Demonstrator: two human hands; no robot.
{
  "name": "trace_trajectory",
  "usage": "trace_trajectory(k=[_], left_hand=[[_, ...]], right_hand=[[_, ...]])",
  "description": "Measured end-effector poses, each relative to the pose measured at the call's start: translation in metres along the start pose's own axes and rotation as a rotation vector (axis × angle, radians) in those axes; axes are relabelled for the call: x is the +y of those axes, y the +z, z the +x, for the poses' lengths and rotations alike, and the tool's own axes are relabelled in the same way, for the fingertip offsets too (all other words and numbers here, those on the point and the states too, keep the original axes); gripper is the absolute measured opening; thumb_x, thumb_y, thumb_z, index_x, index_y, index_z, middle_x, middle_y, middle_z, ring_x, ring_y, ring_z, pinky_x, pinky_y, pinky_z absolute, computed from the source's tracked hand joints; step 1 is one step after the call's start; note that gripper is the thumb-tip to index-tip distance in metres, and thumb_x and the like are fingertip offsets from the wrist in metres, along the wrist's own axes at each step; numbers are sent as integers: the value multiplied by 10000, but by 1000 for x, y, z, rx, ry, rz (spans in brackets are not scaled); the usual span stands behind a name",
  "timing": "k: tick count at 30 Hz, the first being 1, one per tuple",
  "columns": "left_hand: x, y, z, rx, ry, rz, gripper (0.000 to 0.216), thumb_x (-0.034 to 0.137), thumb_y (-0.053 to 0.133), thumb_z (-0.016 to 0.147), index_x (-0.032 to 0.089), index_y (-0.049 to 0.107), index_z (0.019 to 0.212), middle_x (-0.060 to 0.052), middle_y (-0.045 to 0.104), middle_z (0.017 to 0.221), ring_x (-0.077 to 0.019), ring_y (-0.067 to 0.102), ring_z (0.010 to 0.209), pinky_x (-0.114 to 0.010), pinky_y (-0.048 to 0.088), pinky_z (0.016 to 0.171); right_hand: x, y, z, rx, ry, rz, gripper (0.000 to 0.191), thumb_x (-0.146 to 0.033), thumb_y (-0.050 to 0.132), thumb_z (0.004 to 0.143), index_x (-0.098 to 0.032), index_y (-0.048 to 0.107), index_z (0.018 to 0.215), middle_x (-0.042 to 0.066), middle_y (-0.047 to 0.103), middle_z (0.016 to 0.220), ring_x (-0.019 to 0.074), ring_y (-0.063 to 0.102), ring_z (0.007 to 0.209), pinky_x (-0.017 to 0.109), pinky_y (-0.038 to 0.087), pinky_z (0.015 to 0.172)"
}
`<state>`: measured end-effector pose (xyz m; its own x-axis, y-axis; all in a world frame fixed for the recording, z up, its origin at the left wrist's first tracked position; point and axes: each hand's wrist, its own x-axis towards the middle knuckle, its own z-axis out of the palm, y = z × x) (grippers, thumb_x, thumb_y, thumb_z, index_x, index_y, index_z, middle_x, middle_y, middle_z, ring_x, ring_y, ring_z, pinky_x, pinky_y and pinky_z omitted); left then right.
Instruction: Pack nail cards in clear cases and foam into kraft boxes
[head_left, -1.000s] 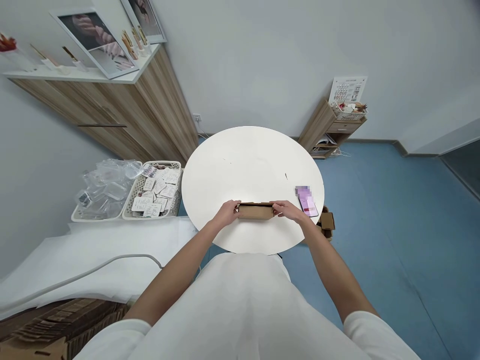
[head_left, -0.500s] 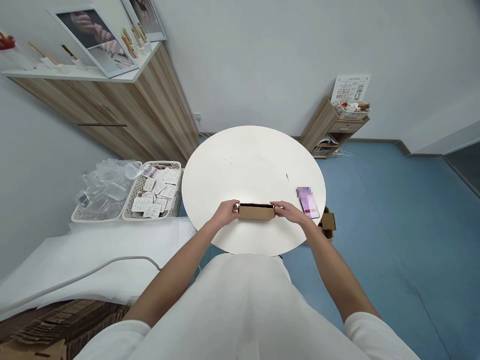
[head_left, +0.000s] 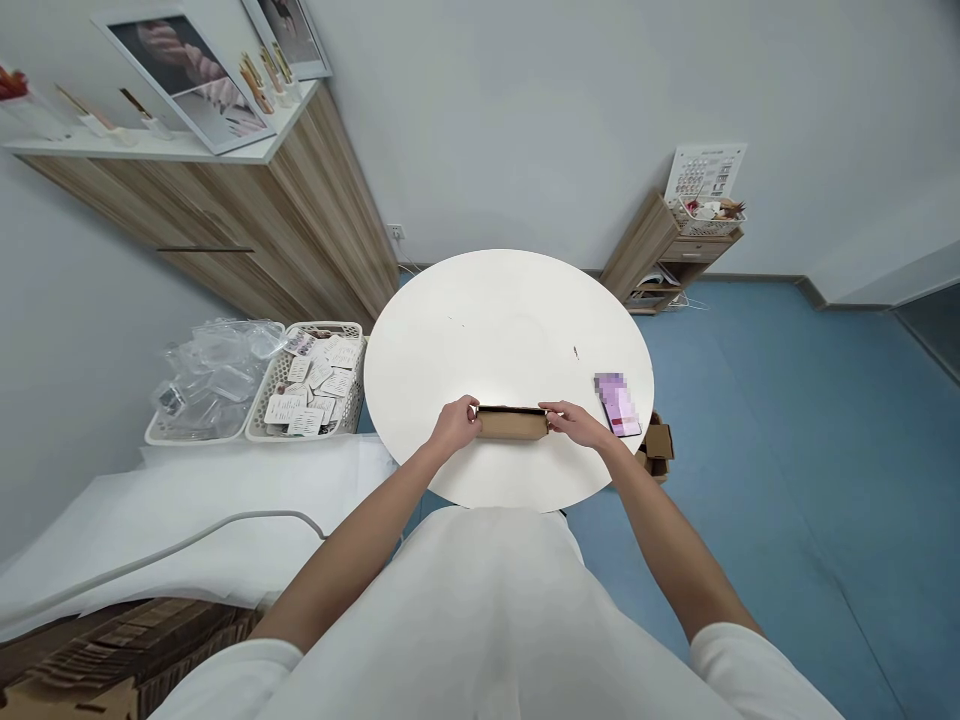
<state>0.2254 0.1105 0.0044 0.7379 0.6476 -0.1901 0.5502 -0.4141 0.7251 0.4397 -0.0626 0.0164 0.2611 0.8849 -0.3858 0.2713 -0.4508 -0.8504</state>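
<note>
Left hand (head_left: 454, 426) and right hand (head_left: 574, 425) each grip one end of a brown box (head_left: 512, 424) at the near edge of the table (head_left: 510, 310), a phone (head_left: 618, 404) just right. It looks mid-shaping, needing even pressure at both ends; its contents are hidden. Left, a basket (head_left: 331, 327) holds cards, the other basket (head_left: 160, 438) clear bags.

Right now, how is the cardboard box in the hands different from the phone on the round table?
The cardboard box is plain brown; the phone looks pink and purple. The box is held at its two ends by the left hand and the right hand; the phone lies flat, untouched. The box is broadside to the person; the phone lies slanted near the right edge. Both are oblong, over the white round table.
</note>
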Motion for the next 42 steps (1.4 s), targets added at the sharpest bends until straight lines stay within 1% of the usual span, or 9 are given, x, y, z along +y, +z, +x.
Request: trace_trajectory(k=[5,8,14,21,30,34,37,40,42], left_hand=[[0,-3,0,-24,-22,-36,314,169,499,656,204,543,965,35,564,661,-113,537,633,-218,430,588],[-3,-8,-1,-77,17,-38,324,234,516,689,210,547,1010,34,564,663,-115,540,623,-229,433,601],[-11,-12,-7,-165,41,-79,463,344,548,713,211,496,1154,-18,585,880,-117,580,673,-234,452,618],[-7,-11,-7,-125,91,26,389,300,494,753,205,509,1130,-33,593,906,-131,587,685,-267,459,671],[-1,-1,-9,6,149,190,349,192,480,720,208,512,1067,-23,575,848,-145,568,663,-299,445,685],[-6,-2,-12,-19,193,140,337,245,449,775,214,502,1106,-35,557,871,-145,564,688,-298,448,693],[-9,-3,-14,-48,205,91,382,293,442,794,216,476,1166,-42,529,886,-143,561,718,-289,448,708],[-9,-2,-16,-67,170,32,417,373,413,813,227,458,1202,-45,514,913,-141,559,750,-275,446,718],[-9,1,-17,-37,113,19,405,396,367,832,238,479,1187,-41,524,893,-146,556,770,-278,439,732]], right_hand=[[-2,1,-1,11,-1,7,371,-361,427,828,-245,509,1171,70,520,1109,154,585,843,343,476,796],[-2,1,-1,11,-5,2,371,-358,428,827,-245,508,1171,66,529,1089,150,586,831,346,470,803],[-3,3,-4,29,-64,-50,373,-344,411,833,-248,494,1183,57,516,1051,141,584,834,333,455,823],[-4,6,-4,68,-100,-228,356,-326,377,845,-268,499,1174,49,513,956,155,562,850,339,443,818],[-3,14,-16,110,-231,-423,396,-285,398,833,-339,428,1225,52,473,1064,180,529,895,362,447,796],[-5,17,-18,121,-166,-360,395,-378,414,829,-328,445,1219,57,441,1174,189,526,948,363,445,814],[-7,20,-16,172,-85,-276,373,-412,376,843,-306,501,1178,52,467,1179,193,501,1021,352,419,865],[-6,26,-13,226,-58,-187,341,-390,398,838,-299,543,1133,44,513,1142,196,485,1056,359,399,897],[-5,31,-13,249,-47,-91,326,-371,458,809,-287,563,1105,46,518,1142,193,502,1034,356,414,883]])
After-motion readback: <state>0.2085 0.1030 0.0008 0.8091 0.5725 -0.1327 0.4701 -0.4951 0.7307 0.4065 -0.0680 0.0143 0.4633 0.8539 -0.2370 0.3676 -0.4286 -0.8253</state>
